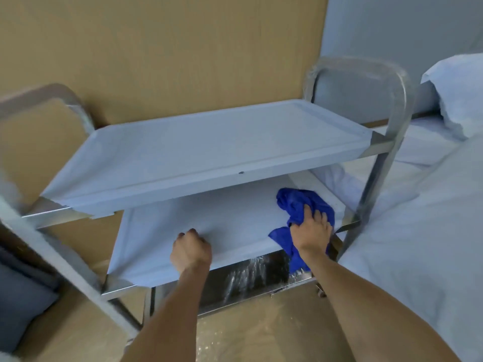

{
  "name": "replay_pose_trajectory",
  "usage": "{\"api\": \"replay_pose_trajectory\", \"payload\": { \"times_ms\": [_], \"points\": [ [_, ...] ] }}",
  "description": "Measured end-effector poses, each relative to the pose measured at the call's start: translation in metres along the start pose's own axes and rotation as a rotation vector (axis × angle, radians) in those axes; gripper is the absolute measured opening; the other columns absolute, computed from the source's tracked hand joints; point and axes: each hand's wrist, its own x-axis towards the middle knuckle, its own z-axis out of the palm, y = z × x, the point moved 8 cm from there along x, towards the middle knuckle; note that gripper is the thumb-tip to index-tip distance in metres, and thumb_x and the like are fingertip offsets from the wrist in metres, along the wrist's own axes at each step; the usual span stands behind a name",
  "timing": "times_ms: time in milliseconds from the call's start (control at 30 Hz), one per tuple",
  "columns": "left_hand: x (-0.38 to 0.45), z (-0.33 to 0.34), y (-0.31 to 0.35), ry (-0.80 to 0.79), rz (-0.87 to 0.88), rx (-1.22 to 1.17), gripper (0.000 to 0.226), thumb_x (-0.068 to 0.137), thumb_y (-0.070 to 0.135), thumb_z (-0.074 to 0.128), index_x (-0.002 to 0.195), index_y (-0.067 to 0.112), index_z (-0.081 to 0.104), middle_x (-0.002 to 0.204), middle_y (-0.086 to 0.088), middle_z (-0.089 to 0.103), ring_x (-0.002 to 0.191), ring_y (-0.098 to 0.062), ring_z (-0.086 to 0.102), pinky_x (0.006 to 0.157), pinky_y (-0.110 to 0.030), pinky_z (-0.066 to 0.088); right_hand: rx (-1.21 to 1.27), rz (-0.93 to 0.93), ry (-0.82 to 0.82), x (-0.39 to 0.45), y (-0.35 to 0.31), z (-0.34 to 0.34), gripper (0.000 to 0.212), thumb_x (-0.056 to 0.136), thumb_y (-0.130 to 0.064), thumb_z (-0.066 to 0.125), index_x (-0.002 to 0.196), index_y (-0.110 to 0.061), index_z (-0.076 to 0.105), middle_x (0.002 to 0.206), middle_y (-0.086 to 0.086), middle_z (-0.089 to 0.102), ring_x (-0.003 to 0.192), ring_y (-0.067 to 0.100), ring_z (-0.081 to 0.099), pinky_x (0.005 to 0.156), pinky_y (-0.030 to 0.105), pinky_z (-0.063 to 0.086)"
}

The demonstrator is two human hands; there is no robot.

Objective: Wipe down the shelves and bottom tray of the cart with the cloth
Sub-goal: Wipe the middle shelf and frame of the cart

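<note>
A metal cart stands before me with a pale top shelf, a pale middle shelf and a shiny bottom tray below. A crumpled blue cloth lies at the right end of the middle shelf, part of it hanging over the front edge. My right hand presses on the cloth with fingers spread. My left hand grips the front edge of the middle shelf, fingers curled over it.
A bed with pale sheets and a pillow crowds the cart's right side. A wooden wall panel rises behind. The cart's handle loops stand at both ends. A dark object sits low left.
</note>
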Motion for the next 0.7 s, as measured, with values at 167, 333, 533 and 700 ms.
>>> {"api": "replay_pose_trajectory", "payload": {
  "times_ms": [167, 333, 533, 700],
  "points": [
    [-0.03, -0.048, -0.084, 0.175, -0.088, -0.11, 0.02, 0.089, 0.019, 0.047, 0.089, 0.01, 0.065, 0.086, -0.011, 0.065, 0.081, -0.034, 0.062, 0.066, -0.032, 0.046, -0.079, -0.056, -0.121, -0.029, -0.032, 0.014, 0.073, 0.096, -0.045, 0.043, 0.158, -0.019, 0.012, 0.163, 0.018, 0.017, 0.15, 0.037, 0.014, 0.122, 0.049, 0.013],
    [-0.038, -0.097, -0.178, 0.51, -0.329, -0.271, 0.025, 0.092, 0.027, 0.05, 0.105, 0.006, 0.051, 0.104, -0.02, 0.055, 0.097, -0.04, 0.054, 0.074, -0.049, 0.051, -0.193, -0.179, -0.257, -0.065, -0.11, 0.043, 0.078, 0.097, -0.052, 0.037, 0.159, -0.02, 0.003, 0.162, 0.024, 0.01, 0.148, 0.042, 0.013, 0.12, 0.052, 0.013],
    [-0.004, -0.112, -0.229, 0.447, -0.255, -0.431, 0.022, 0.102, 0.028, 0.037, 0.114, 0.014, 0.049, 0.109, -0.017, 0.065, 0.094, -0.039, 0.059, 0.076, -0.04, 0.041, -0.248, -0.28, -0.394, -0.074, -0.191, 0.08, 0.076, 0.099, -0.047, 0.035, 0.158, -0.022, -0.004, 0.163, 0.024, 0.002, 0.148, 0.044, 0.008, 0.12, 0.054, 0.012],
    [0.006, -0.109, -0.24, 0.483, -0.185, -0.449, 0.019, 0.1, 0.028, 0.045, 0.102, 0.013, 0.055, 0.097, -0.013, 0.068, 0.086, -0.038, 0.06, 0.072, -0.038, 0.042, -0.245, -0.389, -0.419, -0.081, -0.281, 0.122, 0.074, 0.099, -0.038, 0.036, 0.159, -0.023, -0.004, 0.163, 0.023, 0.003, 0.149, 0.042, 0.006, 0.12, 0.053, 0.012]
  ]
}}
